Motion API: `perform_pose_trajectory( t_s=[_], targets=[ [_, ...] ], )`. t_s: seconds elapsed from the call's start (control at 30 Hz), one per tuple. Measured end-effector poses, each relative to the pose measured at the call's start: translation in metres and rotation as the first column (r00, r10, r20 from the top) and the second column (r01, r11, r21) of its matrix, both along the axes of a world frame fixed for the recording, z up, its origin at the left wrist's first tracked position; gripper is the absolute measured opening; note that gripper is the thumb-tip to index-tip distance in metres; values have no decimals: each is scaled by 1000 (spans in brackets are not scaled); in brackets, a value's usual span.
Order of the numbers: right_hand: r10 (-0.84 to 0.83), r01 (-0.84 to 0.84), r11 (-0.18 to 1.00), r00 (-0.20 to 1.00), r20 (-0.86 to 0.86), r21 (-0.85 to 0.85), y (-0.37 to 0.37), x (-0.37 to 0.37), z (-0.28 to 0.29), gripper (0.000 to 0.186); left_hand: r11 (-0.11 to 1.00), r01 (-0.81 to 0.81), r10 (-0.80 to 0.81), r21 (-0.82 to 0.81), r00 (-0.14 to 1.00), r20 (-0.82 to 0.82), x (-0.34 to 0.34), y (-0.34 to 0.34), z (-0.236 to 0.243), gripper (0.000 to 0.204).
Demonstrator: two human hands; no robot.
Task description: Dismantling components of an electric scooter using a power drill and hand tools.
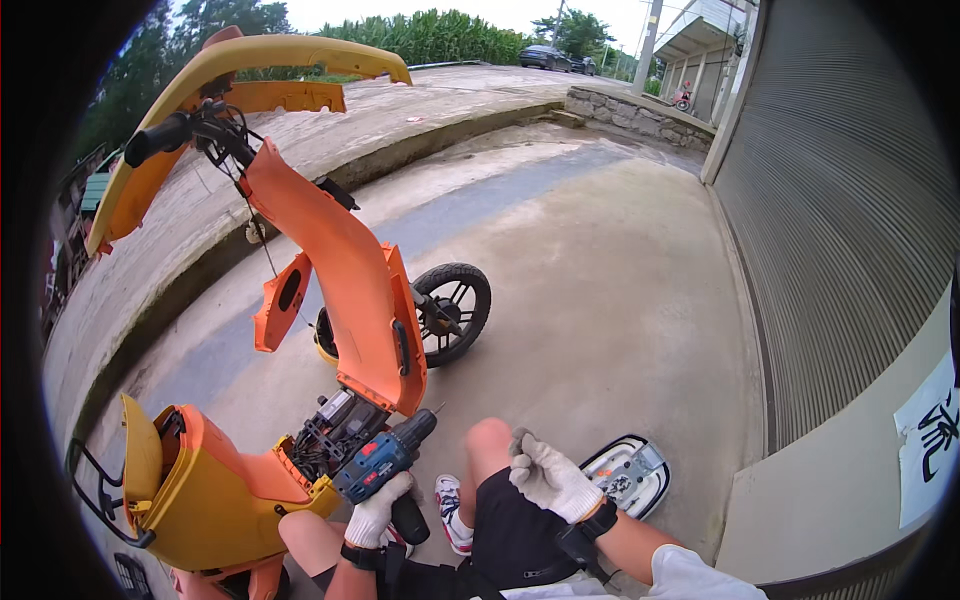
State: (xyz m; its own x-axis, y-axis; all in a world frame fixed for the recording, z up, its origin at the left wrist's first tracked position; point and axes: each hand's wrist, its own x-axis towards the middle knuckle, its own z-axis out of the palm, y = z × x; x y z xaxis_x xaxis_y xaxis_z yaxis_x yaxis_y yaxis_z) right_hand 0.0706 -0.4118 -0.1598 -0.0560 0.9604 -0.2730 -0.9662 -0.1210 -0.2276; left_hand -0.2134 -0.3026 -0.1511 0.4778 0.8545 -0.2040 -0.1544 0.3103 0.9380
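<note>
We are crouching beside partly stripped orange-yellow scooter (215,480) lying on concrete floor (600,300). Left hand (378,510), gloved white, is gripping handle of blue cordless drill (385,462), fingers closed round it; drill bit is pointing up-right, just beside lower edge of loosened orange body panel (345,270). Right hand (548,478), also gloved, is resting loosely curled on bare knee (488,440), holding nothing we can make out. Detached lamp housing (628,472) is lying on floor near right wrist. Front wheel (452,310) is showing behind panel.
</note>
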Motion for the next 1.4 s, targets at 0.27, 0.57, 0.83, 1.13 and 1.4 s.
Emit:
perform_pose_trajectory(
  t_s=[0.27,0.57,0.83,1.13,1.4],
  targets=[
    [46,-46,999,957,286,-8,60,-32,32,24,977,49,-37,208,998,-60,-22,-8,18,21],
    [391,-446,890,635,666,-97,207,-138,52,29,968,-182,211,-174,963,168,-81,-2,-19,18],
    [476,-563,826,700,532,1,248,-226,65,32,842,-537,507,61,824,252,-99,-9,-28,29],
    [417,-502,854,818,397,138,188,-213,73,25,750,-544,560,377,825,75,-97,-61,-21,24],
    [407,-452,891,841,356,47,154,-198,65,29,877,-421,433,232,902,-1,-80,-68,-14,21]
  ],
)
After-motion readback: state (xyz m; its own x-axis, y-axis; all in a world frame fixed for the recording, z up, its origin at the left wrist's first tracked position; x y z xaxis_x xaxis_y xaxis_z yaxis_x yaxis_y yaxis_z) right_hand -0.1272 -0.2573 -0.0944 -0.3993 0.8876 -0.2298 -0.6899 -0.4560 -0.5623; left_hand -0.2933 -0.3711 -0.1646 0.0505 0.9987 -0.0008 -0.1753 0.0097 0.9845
